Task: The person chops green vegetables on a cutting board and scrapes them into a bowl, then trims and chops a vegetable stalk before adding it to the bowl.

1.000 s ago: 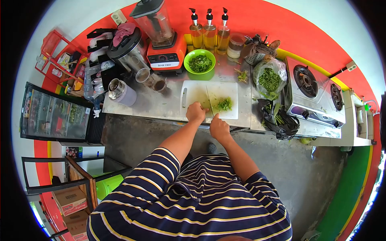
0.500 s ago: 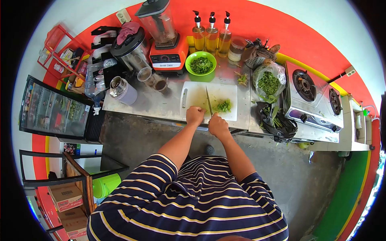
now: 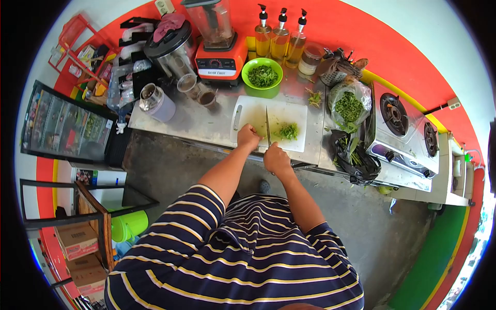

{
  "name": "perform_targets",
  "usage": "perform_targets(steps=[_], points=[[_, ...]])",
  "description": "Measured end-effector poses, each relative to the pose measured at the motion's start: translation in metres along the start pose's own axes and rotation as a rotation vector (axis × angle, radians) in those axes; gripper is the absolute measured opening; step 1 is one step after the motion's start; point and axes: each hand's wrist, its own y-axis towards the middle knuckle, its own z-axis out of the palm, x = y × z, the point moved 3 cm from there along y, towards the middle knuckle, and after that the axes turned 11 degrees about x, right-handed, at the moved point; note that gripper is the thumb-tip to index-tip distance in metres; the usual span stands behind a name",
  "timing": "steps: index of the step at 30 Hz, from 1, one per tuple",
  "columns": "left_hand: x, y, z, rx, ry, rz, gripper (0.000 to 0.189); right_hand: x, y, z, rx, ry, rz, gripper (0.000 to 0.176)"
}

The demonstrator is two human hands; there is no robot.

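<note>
My right hand (image 3: 278,159) is wrapped round the handle of a knife (image 3: 267,121), its blade pointing away from me over a white cutting board (image 3: 297,109). My left hand (image 3: 249,137) is closed over the board's near left part, just left of the blade. Whatever its fingers pinch, if anything, is too small to make out. Right of the knife lies a small pile of chopped green herbs (image 3: 288,131). Behind the board stands a green bowl (image 3: 268,93) filled with cut greens (image 3: 262,76).
A blender (image 3: 217,62), pump bottles (image 3: 279,39) and plastic cups (image 3: 207,99) stand along the back and left of the counter. To the right are a bag of chopped greens (image 3: 349,107), a black plastic bag (image 3: 356,160) and a gas stove (image 3: 380,132).
The whole view has shifted slightly. The knife blade points a little straighter away from me, and my left hand stays close beside it. The herb pile looks much the same.
</note>
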Motion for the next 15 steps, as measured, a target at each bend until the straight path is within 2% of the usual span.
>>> perform_targets(steps=[3, 8, 15], points=[[0.000, -0.002, -0.001, 0.021, -0.057, -0.058, 0.040, 0.000, -0.006, 0.008, -0.028, 0.030, -0.019, 0.031], [0.003, 0.003, 0.000, -0.005, 0.087, -0.013, 0.039, 0.001, 0.000, -0.009, -0.023, 0.007, -0.019, 0.029], [0.003, 0.000, 0.000, -0.036, 0.112, -0.011, 0.039, 0.002, -0.003, -0.004, -0.025, 0.017, -0.006, 0.029]])
